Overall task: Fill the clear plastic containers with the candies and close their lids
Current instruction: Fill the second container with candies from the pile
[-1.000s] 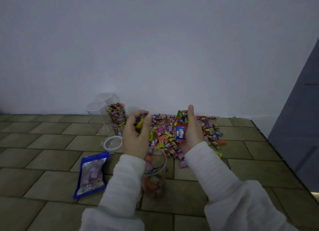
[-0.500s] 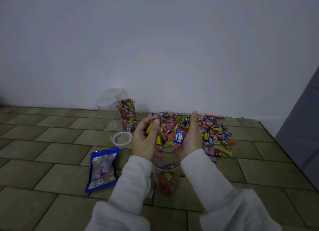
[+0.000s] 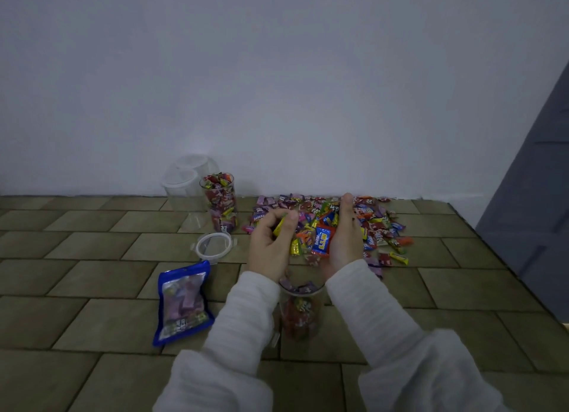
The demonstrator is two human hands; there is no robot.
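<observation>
A pile of wrapped candies [image 3: 378,224] lies on the tiled floor by the wall. My left hand [image 3: 271,245] grips a few candies, a yellow one showing between its fingers. My right hand [image 3: 343,239] is cupped on edge, with a blue and red candy [image 3: 321,239] and others resting against its palm. Between my wrists stands a clear container [image 3: 301,310], partly full of candies and without a lid. A full open container [image 3: 220,202] stands further left. Its round lid [image 3: 215,245] lies flat on the floor.
Two empty clear containers [image 3: 181,184] with lids stand by the wall at the back left. A blue candy bag [image 3: 183,304] lies on the floor left of my left sleeve. A dark grey panel [image 3: 535,196] rises at the right.
Both hands have drawn back from the pile with candies toward the container between my wrists. The view has shifted so everything sits slightly further right.
</observation>
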